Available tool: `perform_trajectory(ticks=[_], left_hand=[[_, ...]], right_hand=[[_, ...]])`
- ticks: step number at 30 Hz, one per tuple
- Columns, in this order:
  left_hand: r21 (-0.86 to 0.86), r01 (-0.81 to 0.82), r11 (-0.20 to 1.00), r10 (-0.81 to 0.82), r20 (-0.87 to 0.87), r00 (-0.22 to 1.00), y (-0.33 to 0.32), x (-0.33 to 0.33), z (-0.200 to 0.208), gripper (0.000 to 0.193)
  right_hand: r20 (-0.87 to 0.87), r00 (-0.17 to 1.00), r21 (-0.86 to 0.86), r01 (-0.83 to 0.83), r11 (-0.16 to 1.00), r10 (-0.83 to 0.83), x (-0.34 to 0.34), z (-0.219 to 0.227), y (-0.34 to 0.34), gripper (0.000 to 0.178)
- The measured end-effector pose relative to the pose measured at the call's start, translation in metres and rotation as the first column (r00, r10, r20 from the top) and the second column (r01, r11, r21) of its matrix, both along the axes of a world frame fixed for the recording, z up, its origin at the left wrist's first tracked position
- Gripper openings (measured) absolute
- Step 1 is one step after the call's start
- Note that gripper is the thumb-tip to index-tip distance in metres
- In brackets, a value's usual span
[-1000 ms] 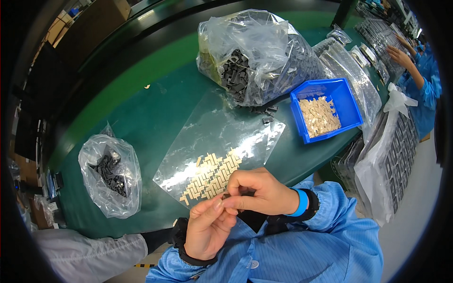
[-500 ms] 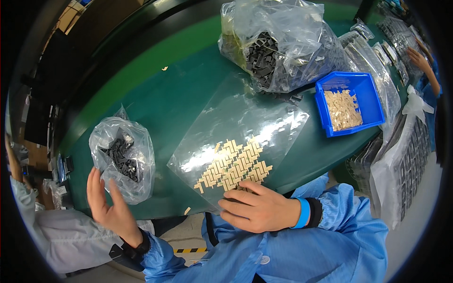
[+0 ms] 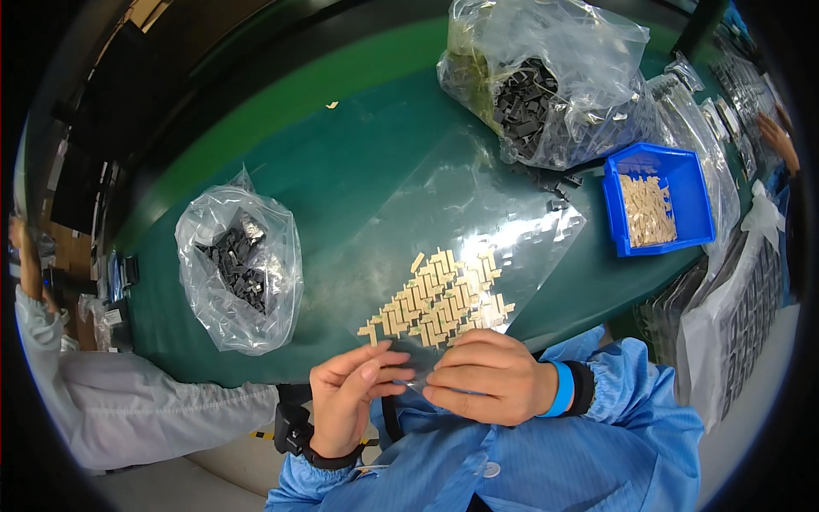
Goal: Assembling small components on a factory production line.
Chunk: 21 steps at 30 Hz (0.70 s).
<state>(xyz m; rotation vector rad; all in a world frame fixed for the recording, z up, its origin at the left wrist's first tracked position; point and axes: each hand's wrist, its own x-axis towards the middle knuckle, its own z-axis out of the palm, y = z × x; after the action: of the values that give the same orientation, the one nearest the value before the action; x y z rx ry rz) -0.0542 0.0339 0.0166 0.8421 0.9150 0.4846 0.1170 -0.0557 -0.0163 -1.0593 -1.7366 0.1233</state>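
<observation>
My left hand (image 3: 351,386) is at the near edge of the table, by the lower corner of a clear plastic sheet (image 3: 409,205). Its fingers are stretched and slightly fanned, with the thumb over them; I see nothing held. Close beside it, my right hand (image 3: 490,380) is closed, fingers bent downward over the sheet's near edge. Whatever its fingertips hold is hidden. Just beyond both hands, small tan L-shaped pieces (image 3: 439,294) lie in slanted rows on the sheet.
A clear bag (image 3: 286,299) of small black parts (image 3: 235,264) sits at left. A larger bag (image 3: 589,43) of black parts stands at the far right, beside a blue bin (image 3: 620,230) of tan pieces (image 3: 648,209). Stacked trays (image 3: 734,307) and another person's hand (image 3: 778,141) are at right.
My left hand has moved right, from beside the small bag to near my right hand. My right hand has shifted slightly right, and the whole view has shifted.
</observation>
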Motion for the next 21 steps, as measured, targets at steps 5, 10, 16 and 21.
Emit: perform_trajectory(ticks=[5,10,16,21], left_hand=[[0.138,0.015,0.99,-0.007,-0.06,0.998,-0.001,0.002,-0.01,0.019],[0.31,0.043,0.95,-0.037,-0.027,0.999,-0.008,0.003,-0.012,0.018],[0.523,0.134,0.842,-0.088,-0.112,0.99,-0.014,0.003,-0.019,0.015],[0.511,0.141,0.848,-0.128,-0.061,0.99,-0.012,0.008,-0.02,0.016]], right_hand=[[-0.18,0.982,-0.172,-0.094,0.981,0.062,0.005,0.015,0.01,0.025],[-0.04,0.995,-0.216,0.085,0.973,-0.096,0.0,0.022,0.035,0.02],[-0.062,0.997,-0.263,0.026,0.965,-0.044,-0.002,0.021,0.034,0.02],[-0.014,0.997,-0.272,0.064,0.96,-0.07,0.002,0.02,0.033,0.024]])
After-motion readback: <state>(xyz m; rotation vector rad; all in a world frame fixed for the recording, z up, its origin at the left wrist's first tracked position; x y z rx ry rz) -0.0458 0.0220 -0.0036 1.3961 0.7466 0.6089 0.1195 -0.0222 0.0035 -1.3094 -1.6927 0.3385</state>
